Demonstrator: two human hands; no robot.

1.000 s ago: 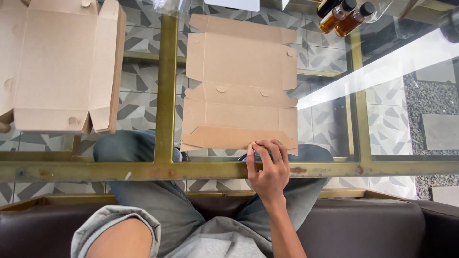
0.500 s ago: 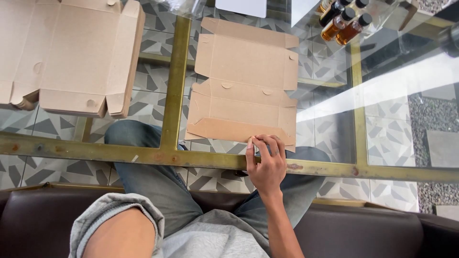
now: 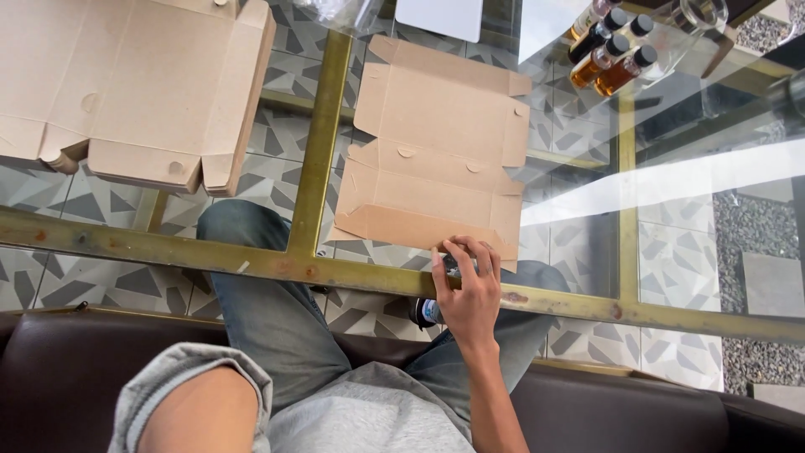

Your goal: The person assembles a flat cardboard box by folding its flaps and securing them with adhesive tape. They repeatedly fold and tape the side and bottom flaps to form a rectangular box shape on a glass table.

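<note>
From the head view we look straight down through a glass-topped desk (image 3: 696,193) with a brass-coloured frame. Our right hand (image 3: 468,294) lies on the near frame bar, its fingers (image 3: 459,252) curled over and pressing on the near edge of a flat, unfolded cardboard box blank (image 3: 436,151). We cannot tell whether the fingers pinch the cardboard or only rest on it; they sit close together, bent at the knuckles, with nothing clamped that we can make out.

The box blank lies open on the glass at the middle of the desk. Its long axis runs away from us, tilted a little so the far end leans toward our right; its flaps spread out to both sides and its near flap reaches the frame bar by our fingers.

Our left hand is out of view; only the left forearm with a rolled grey sleeve (image 3: 180,390) shows at the bottom.

To our left, well apart from the blank, lies a stack of similar cardboard blanks (image 3: 134,84), separated from it by an upright bar of the frame (image 3: 319,143). At the far right stand small bottles with dark caps (image 3: 608,50), holding amber liquid, next to clear glassware. A white sheet (image 3: 440,15) lies just beyond the blank's far end. Beneath the glass we see our jeans-clad legs (image 3: 268,310) and a patterned tile floor.
</note>
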